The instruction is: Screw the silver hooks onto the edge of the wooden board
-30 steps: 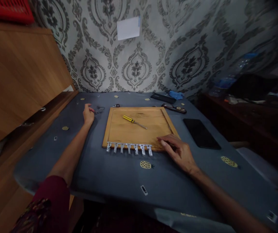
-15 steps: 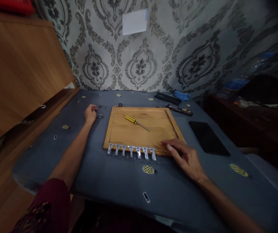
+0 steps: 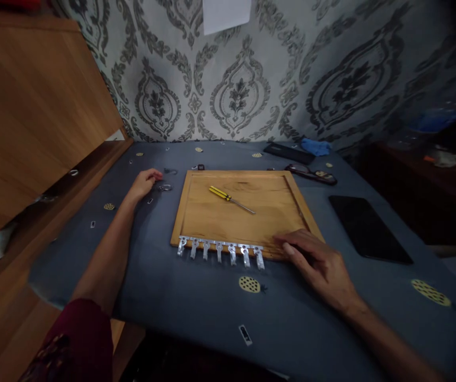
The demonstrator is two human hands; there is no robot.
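Note:
A framed wooden board (image 3: 236, 212) lies on the blue tablecloth. Several metal clips (image 3: 219, 252) are lined up along its near edge. On the board rests a yellow-handled screwdriver (image 3: 231, 200), its tip toward the right. My right hand (image 3: 319, 262) is at the board's near right corner, thumb and fingers apart, with nothing visible in it. Left of the board, my left hand (image 3: 146, 182) is beside small metal pieces (image 3: 164, 187); its fingers are bent together, and whether they hold anything is too small to make out.
A black tablet or phone (image 3: 367, 228) lies to the right. Behind the board are glasses (image 3: 311, 174), a dark case (image 3: 289, 153) and a blue cloth (image 3: 316, 147). A wooden cabinet (image 3: 41, 122) stands at the left, and a patterned wall (image 3: 196, 79) rises behind the table.
The camera view has shifted and come closer. My left hand has moved slightly away from the small metal pieces, uncovering more of them. My right hand stays at the board's corner.

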